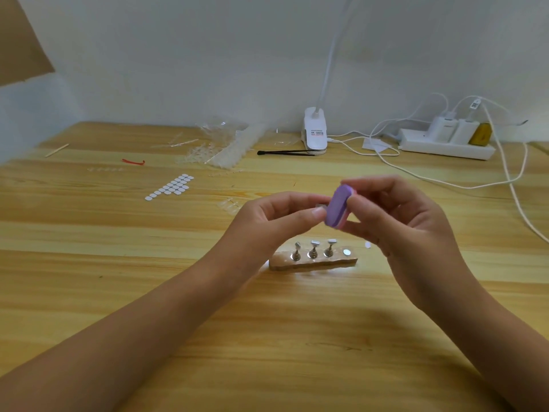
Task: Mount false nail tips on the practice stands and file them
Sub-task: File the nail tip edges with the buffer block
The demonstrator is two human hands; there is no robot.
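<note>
Two grips: right fingers [375,183] round purple file [336,207]; left fingers [298,200] round nail tip [320,207] alongside

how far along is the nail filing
Three stands sit on the base; whether tips are on them is unclear. In hand: the left hand pinches a clear tip, the right hand holds the purple file against it. Left: one base magnet is bare.

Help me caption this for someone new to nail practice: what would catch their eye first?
The purple buffer block, pinched in the right hand at the centre of the view, sits against a small clear piece, likely a nail tip, held by the left hand. Just below them a tan base carries three metal stands. Farther left lies a sheet of white sticky dots.
</note>
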